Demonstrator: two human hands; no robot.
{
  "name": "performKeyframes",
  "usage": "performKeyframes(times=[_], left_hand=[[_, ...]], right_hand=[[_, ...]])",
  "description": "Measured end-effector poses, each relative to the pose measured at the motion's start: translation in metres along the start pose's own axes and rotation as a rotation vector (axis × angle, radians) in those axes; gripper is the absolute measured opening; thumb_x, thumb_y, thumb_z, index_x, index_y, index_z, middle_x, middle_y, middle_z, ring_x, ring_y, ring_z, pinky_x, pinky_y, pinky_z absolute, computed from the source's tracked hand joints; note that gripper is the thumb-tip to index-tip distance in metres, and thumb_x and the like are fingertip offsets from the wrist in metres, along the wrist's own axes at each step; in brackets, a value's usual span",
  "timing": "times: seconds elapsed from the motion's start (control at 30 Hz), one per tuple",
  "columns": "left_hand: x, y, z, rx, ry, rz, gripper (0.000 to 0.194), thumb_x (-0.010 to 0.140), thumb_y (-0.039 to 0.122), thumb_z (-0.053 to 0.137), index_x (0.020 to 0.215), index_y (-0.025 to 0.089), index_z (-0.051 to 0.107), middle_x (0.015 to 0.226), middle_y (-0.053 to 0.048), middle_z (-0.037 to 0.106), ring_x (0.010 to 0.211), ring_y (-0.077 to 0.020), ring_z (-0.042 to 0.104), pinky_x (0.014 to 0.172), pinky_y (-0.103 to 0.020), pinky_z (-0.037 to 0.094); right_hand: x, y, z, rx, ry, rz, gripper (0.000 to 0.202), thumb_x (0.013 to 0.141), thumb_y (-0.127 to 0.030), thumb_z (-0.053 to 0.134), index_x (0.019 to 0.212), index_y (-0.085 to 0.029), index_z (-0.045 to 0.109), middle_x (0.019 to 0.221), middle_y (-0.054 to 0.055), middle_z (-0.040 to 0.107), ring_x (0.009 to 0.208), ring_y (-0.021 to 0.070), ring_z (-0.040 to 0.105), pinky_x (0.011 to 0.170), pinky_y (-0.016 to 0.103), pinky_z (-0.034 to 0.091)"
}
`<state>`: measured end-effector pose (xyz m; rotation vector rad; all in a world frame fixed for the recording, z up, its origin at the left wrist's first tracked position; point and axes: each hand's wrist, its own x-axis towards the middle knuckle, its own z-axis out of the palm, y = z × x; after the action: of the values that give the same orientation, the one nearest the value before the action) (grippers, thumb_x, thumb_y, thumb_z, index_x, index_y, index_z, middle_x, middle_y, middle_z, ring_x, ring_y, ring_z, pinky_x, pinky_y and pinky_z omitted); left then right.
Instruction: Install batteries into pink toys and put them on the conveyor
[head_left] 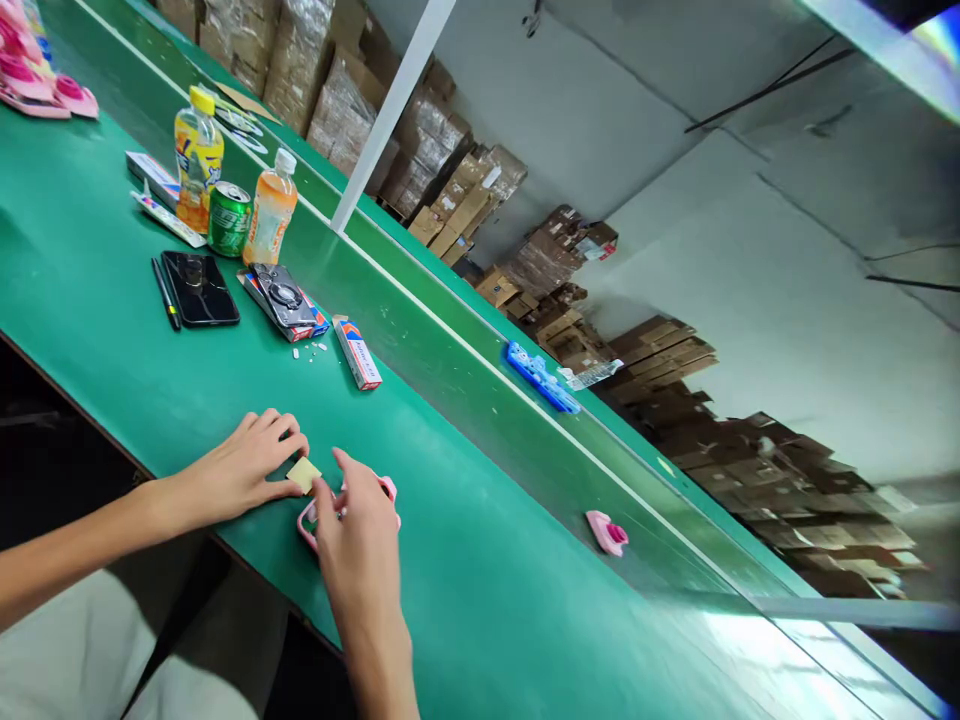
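Observation:
A small pale yellow square piece is between my two hands near the table's front edge. My left hand has its thumb and fingers closed on the left side of this piece. With thumb and index finger apart, my right hand is over a pink plastic part lying on the green table, its thumb near the piece's right corner. Much of the pink part is hidden under my right hand, so whether those fingers grip it is unclear.
Beyond my hands are a small box, a dark phone, a can and two bottles. On the green belt lie a pink piece and a blue part. Pink parts are at the far left.

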<state>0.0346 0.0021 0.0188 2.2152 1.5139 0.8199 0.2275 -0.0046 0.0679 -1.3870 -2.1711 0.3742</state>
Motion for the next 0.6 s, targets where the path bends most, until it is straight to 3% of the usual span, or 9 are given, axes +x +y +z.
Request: performKeyframes(times=[0.1,0.17,0.27,0.4,0.5,0.6], left_hand=[[0.000,0.009,-0.003,-0.195,0.026,-0.106,0.026,0.097,0.045,0.048,0.099,0.023,0.063,0.102,-0.004,0.067,0.097,-0.0244,0.059,0.086,-0.037,0.045],[-0.002,0.019,-0.001,-0.444,0.063,-0.258,0.029,0.095,0.047,0.050,0.107,0.023,0.061,0.101,-0.004,0.070,0.091,-0.0229,0.064,0.082,-0.034,0.050],[-0.004,0.034,0.004,-0.804,0.119,-0.384,0.038,0.095,0.052,0.052,0.117,0.022,0.061,0.096,-0.002,0.073,0.086,-0.0208,0.069,0.078,-0.030,0.053],[-0.006,0.043,0.006,-0.817,0.146,-0.378,0.036,0.096,0.049,0.049,0.108,0.022,0.069,0.081,0.001,0.072,0.077,-0.0191,0.067,0.073,-0.027,0.051],[-0.009,0.043,0.003,-0.764,0.131,-0.335,0.035,0.099,0.046,0.046,0.109,0.022,0.070,0.082,0.002,0.072,0.074,-0.0177,0.065,0.071,-0.027,0.048],[-0.011,0.043,0.001,-0.729,0.140,-0.295,0.034,0.102,0.042,0.041,0.108,0.023,0.069,0.091,0.001,0.073,0.082,-0.0179,0.066,0.075,-0.027,0.047]], right_hand=[[0.029,-0.016,0.021,0.066,-0.193,0.096,0.016,0.089,-0.014,0.062,0.097,-0.018,0.075,0.097,0.009,0.076,0.091,0.0260,0.070,0.083,0.039,0.055],[0.035,-0.016,0.023,0.286,-0.168,0.157,0.013,0.090,-0.017,0.061,0.092,-0.021,0.074,0.091,0.004,0.077,0.086,0.0213,0.070,0.081,0.034,0.055],[0.031,-0.010,0.016,0.507,-0.066,0.201,0.017,0.091,-0.025,0.063,0.106,-0.022,0.069,0.087,0.000,0.077,0.078,0.0176,0.071,0.074,0.029,0.056],[0.027,-0.004,0.003,0.144,-0.027,-0.098,0.017,0.098,-0.024,0.053,0.100,-0.023,0.070,0.100,0.005,0.073,0.086,0.0174,0.068,0.077,0.029,0.054],[0.032,-0.004,-0.005,-0.072,-0.116,-0.332,0.023,0.101,-0.018,0.046,0.103,-0.021,0.069,0.106,0.007,0.069,0.088,0.0165,0.065,0.076,0.027,0.052],[0.040,-0.004,-0.012,-0.171,-0.238,-0.434,0.024,0.101,-0.012,0.044,0.103,-0.020,0.066,0.098,0.004,0.068,0.083,0.0146,0.063,0.075,0.025,0.051]])
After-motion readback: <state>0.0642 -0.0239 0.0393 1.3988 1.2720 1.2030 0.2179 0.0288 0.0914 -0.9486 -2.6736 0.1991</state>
